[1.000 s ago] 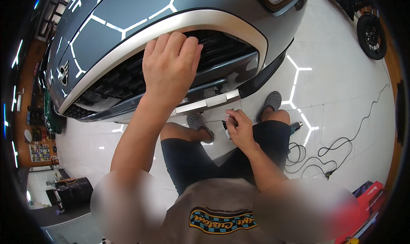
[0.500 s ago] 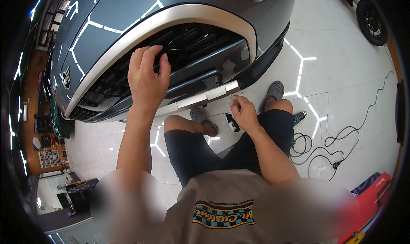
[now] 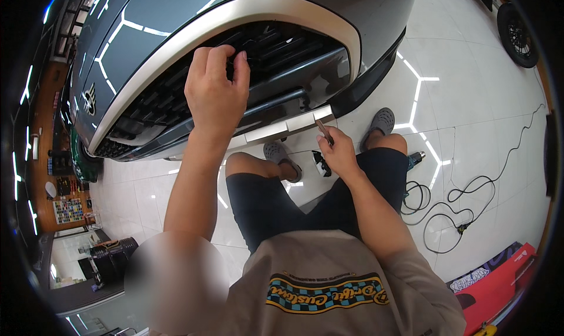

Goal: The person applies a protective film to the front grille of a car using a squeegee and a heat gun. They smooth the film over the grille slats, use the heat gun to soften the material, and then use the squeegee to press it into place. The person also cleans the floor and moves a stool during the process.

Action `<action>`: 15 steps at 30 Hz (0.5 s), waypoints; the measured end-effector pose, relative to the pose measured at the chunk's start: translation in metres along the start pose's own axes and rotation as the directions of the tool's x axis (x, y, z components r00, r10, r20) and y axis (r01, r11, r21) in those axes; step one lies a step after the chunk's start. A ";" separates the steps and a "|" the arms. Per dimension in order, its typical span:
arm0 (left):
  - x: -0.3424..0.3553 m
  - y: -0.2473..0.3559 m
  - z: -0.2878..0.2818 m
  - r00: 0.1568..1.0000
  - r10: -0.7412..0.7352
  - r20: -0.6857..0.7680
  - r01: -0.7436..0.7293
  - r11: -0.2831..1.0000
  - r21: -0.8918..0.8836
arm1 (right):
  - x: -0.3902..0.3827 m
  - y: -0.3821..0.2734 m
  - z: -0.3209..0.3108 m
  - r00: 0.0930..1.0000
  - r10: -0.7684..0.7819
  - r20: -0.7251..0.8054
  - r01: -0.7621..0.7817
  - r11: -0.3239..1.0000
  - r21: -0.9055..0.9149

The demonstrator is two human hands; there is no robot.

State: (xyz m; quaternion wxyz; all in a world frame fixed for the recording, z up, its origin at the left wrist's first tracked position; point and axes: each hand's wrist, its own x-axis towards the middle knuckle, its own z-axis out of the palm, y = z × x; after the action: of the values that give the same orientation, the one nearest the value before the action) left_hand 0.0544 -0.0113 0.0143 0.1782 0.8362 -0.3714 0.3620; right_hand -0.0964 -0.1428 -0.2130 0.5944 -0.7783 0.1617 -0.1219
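My left hand (image 3: 217, 92) is raised to the black front grille (image 3: 273, 48) of a grey car, palm turned away and fingers curled. Its thumb lies close to the forefinger; what the fingertips hold is hidden. My right hand (image 3: 339, 151) is closed on a slim, dark, pen-like tool (image 3: 325, 132). The tool's tip points up at the silver strip (image 3: 288, 126) along the lower bumper, by its right end. A wide satin-silver surround (image 3: 235, 21) frames the grille.
A small black-and-white item (image 3: 321, 164) lies on the tiled floor between my feet. By my right leg are a power drill (image 3: 416, 158) and a looping black cable (image 3: 446, 212). A wheel (image 3: 518, 36) stands far right; a red box (image 3: 499, 289) is at lower right.
My left hand has shifted slightly up and right along the grille. My right hand has turned, so more of the pen-like tool shows, pointing at the silver strip. The view has shifted slightly.
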 end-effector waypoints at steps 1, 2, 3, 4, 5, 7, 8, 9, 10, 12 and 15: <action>0.000 0.001 0.001 1.000 -0.014 0.006 0.014 1.000 0.026 | 0.000 0.003 0.000 1.000 -0.002 -0.009 0.002 1.000 0.022; 0.000 0.000 0.002 1.000 -0.016 -0.007 0.015 1.000 -0.008 | -0.002 0.007 -0.001 1.000 -0.004 -0.017 0.005 0.999 0.045; -0.001 0.000 0.002 1.000 -0.022 -0.021 0.021 0.999 -0.041 | -0.003 0.008 -0.002 1.000 -0.007 -0.022 0.009 0.998 0.065; -0.002 0.000 0.002 0.999 -0.029 -0.035 0.027 0.997 -0.074 | -0.005 0.008 -0.003 0.999 -0.040 -0.027 0.042 0.997 0.068; -0.002 -0.001 0.001 0.999 -0.034 -0.032 0.031 0.994 -0.105 | -0.007 0.008 -0.004 0.997 -0.073 -0.032 0.075 0.995 0.071; -0.003 -0.004 -0.002 0.998 -0.047 -0.034 0.041 0.985 -0.167 | -0.006 -0.008 -0.008 0.998 -0.069 0.001 0.068 0.983 0.172; -0.002 -0.005 -0.004 0.998 -0.054 -0.019 0.050 0.983 -0.174 | -0.007 -0.017 -0.010 0.999 -0.033 0.044 0.020 0.963 0.269; -0.001 -0.005 -0.006 0.998 -0.061 -0.004 0.060 0.981 -0.184 | -0.007 -0.031 -0.013 0.996 0.000 0.088 -0.032 0.933 0.359; 0.000 -0.005 -0.006 0.998 -0.067 0.012 0.069 0.978 -0.195 | -0.008 -0.042 -0.018 0.994 0.002 0.106 -0.040 0.933 0.358; 0.002 -0.005 -0.006 0.998 -0.055 0.012 0.056 0.984 -0.167 | -0.008 -0.060 -0.026 0.990 0.006 0.144 -0.057 0.933 0.355; 0.005 -0.003 -0.004 0.997 -0.070 0.008 0.071 0.991 -0.117 | -0.007 -0.058 -0.030 0.994 -0.034 0.108 -0.001 0.951 0.309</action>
State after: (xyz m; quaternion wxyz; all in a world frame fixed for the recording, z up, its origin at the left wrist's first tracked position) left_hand 0.0574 -0.0096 0.0204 0.2389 0.8376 -0.3624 0.3317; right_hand -0.1080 -0.1523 -0.1488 0.7156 -0.6829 0.1007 -0.1066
